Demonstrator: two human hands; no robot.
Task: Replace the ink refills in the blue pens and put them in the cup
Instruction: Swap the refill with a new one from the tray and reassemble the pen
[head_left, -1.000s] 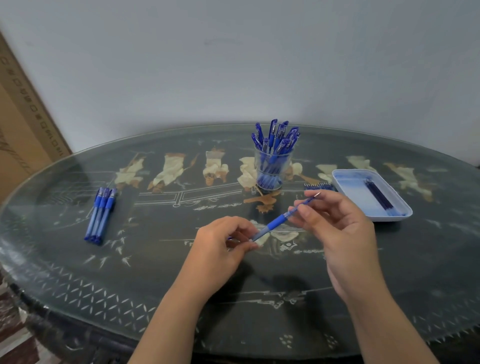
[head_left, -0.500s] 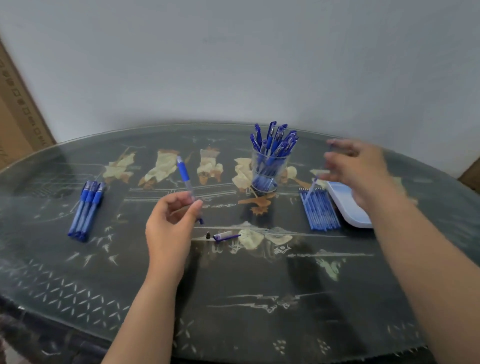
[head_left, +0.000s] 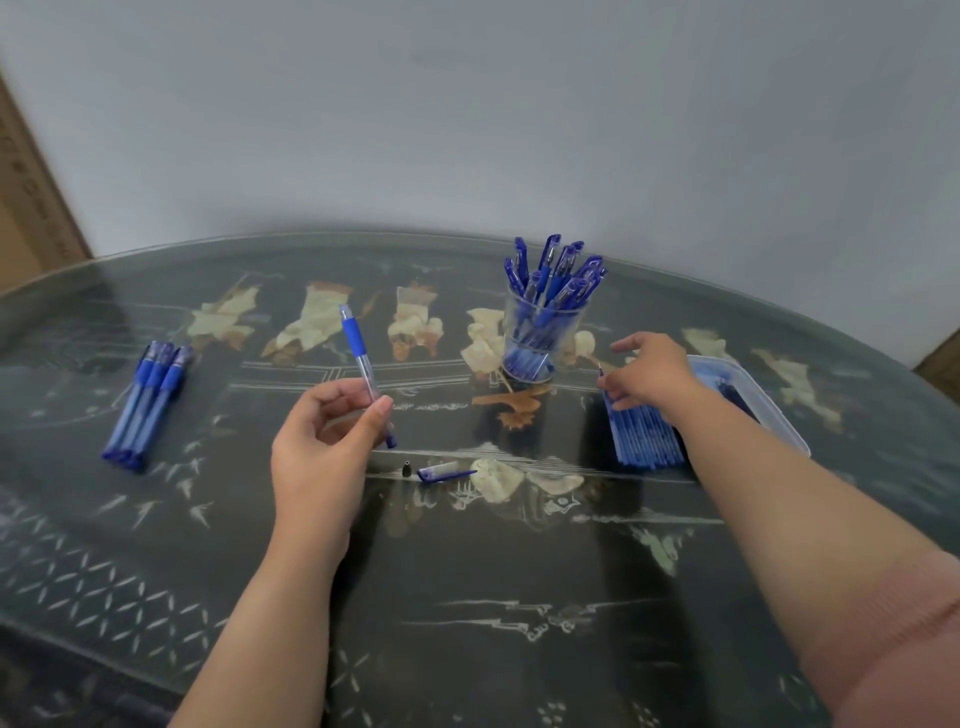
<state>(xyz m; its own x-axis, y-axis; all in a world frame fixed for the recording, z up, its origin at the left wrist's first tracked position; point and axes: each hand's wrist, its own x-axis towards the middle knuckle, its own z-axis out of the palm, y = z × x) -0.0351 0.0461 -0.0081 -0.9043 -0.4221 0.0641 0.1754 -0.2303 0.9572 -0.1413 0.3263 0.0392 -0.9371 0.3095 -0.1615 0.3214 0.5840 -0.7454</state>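
The left hand (head_left: 322, 441), raised over the middle of the tabletop (head_left: 467, 582), pinches the pen barrel (head_left: 363, 366) nearly upright. The right hand (head_left: 649, 376) — arm stretched toward the right edge — curls over the refill row (head_left: 644, 439), pinching one refill (head_left: 600, 370).

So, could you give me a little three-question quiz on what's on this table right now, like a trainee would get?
1. True or false: the cup lies on its side.
2. What does the left hand hold? A: a pen. B: the cup. C: nothing.
3. Fill in: the right hand touches a row of blue ____ beside the tray.

Key:
1. False. It stands upright, full of pens.
2. A.
3. refills.
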